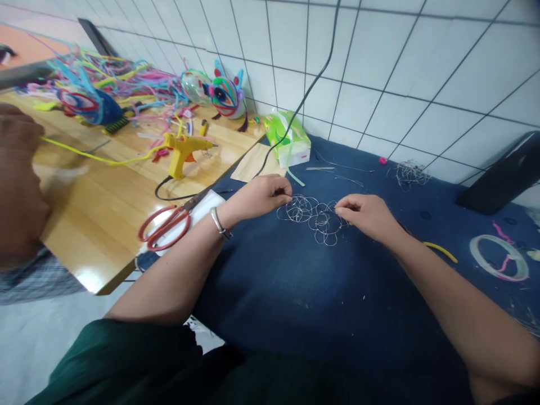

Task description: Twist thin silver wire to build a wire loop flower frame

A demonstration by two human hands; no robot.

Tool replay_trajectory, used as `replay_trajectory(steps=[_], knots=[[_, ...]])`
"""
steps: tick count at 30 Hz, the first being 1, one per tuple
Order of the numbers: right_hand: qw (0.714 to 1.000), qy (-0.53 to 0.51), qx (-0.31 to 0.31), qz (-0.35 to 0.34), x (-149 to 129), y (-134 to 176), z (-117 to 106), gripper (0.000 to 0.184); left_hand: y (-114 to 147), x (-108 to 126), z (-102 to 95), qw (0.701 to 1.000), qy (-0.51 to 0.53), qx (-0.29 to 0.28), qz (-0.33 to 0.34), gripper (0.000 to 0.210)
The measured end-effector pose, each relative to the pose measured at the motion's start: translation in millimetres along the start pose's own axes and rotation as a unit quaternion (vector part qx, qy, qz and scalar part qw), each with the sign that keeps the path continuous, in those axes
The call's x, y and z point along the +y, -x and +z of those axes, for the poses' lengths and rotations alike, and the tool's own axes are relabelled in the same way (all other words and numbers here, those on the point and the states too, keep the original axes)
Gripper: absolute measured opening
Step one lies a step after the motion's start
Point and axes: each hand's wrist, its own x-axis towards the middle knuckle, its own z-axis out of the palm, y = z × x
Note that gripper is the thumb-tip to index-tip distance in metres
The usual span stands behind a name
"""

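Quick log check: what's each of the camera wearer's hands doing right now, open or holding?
Left hand: closed, pinching the left wire-loop cluster at its edge.
Right hand: closed, pinching the right wire-loop cluster.

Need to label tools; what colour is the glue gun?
The glue gun is yellow, seen best in the head view.

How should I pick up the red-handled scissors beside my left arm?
Probably by the red handle loops, coming from their left: the scissors lie with the loops toward you and the blades pointing forward and right, while your left forearm crowds the right side.
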Motion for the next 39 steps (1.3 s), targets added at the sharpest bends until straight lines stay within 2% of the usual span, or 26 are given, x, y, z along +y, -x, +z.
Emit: replay_trajectory(steps=[4, 11, 18, 22, 26, 29, 31, 35, 39], knots=[[1.000, 0.005, 0.004, 0.000, 1, -1, 0, 0.017, 1, 1, 2.1, 0.999, 0.027, -0.031, -0.013, 0.012], [1.000, 0.007, 0.004, -0.001, 2, -1, -4, 0.018, 2, 6, 20.7, 0.998, 0.051, -0.028, -0.026, 0.029], [0.999, 0.016, -0.038, 0.001, 2, 2, -18, 0.023, 0, 6, 25.9, 0.998, -0.030, -0.038, 0.033, 0.026], [0.998, 0.004, -0.054, 0.008, 3, 2, -22, 0.032, -1, 4, 28.6, 0.998, -0.045, -0.020, 0.035, 0.021], [0.996, 0.040, -0.066, -0.041, 3, 1, -15, 0.027, -2, 4, 30.5, 0.999, -0.042, -0.009, 0.021, 0.018], [0.987, 0.102, -0.074, -0.103, 4, 0, -2, 0.022, -2, 5, 31.2, 0.999, -0.033, -0.006, 0.015, 0.018], [0.980, 0.143, -0.079, -0.117, 3, 0, 5, 0.017, -2, 5, 31.9, 1.000, -0.021, 0.011, 0.008, 0.018], [0.986, 0.131, -0.034, -0.101, -1, 1, 3, 0.012, -3, 3, 33.9, 0.998, 0.025, 0.061, -0.020, 0.017], [0.998, 0.035, 0.040, -0.044, -7, 4, -22, 0.014, -11, 7, 32.5, 0.988, 0.087, 0.111, -0.060, 0.018]])
